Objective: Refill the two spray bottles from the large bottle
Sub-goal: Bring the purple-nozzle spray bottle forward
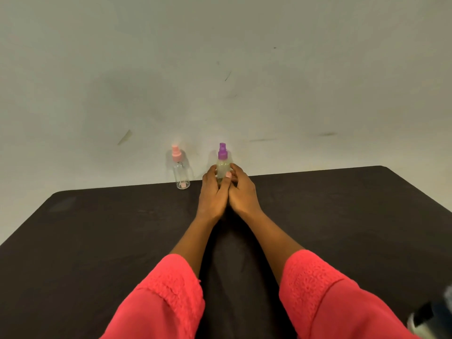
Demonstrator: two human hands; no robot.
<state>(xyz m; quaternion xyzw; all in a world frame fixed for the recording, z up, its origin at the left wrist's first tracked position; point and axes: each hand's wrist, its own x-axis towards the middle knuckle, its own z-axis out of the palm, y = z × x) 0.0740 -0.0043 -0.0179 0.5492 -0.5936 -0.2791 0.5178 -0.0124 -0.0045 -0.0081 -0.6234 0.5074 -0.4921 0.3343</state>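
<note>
Both the left hand [213,189] and right hand [242,189] curl their fingers around the upright purple-capped spray bottle [223,165], nozzle up, right of the pink-capped spray bottle [180,171].

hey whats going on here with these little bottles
A person in red sleeves holds the purple-capped spray bottle with both hands, the left hand and right hand wrapped round its lower body, at the far edge of the dark table. Its cap is on. The pink-capped spray bottle stands untouched to its left, also capped and looking nearly empty. No pouring is happening yet.
</note>
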